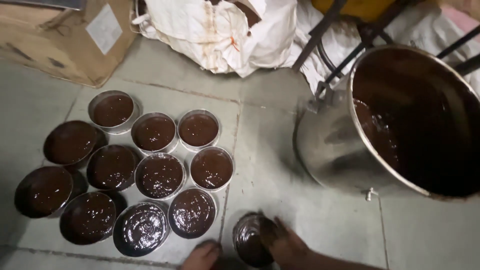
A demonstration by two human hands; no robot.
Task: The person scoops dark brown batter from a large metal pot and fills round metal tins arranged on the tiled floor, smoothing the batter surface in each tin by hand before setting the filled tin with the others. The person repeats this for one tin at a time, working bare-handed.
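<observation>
Head view, looking down at a grey tiled floor (310, 220).

Right hand (286, 245): near edge of frame, smeared with dark brown batter. Fingers curled over the right rim of a small round metal tin partly filled with brown batter (251, 239); the hand grips the rim, fingers pressed against it. The tin sits on the floor, near centre, just right of the tile joint.

Left hand (202, 256): only the fingertips show at the near edge, just left of that tin. They rest on or just above the floor; cannot tell whether they touch the tin, nor whether the hand is spread or closed.

Left of the hands: a cluster of eleven round metal tins filled with glossy brown batter (160, 176), standing close together in rough rows on the floor, several rims touching. The nearest of the cluster lies just beside the left fingertips.

Right, far side: a large steel mixing bowl (330, 150), tilted toward the camera, its inside coated with dark brown batter (420, 125). It stands well apart from the held tin. Behind it, a black metal frame (325, 35).

Far: a white cloth sack (225, 35), stained, and a brown cardboard box (65, 40) at far left.
</observation>
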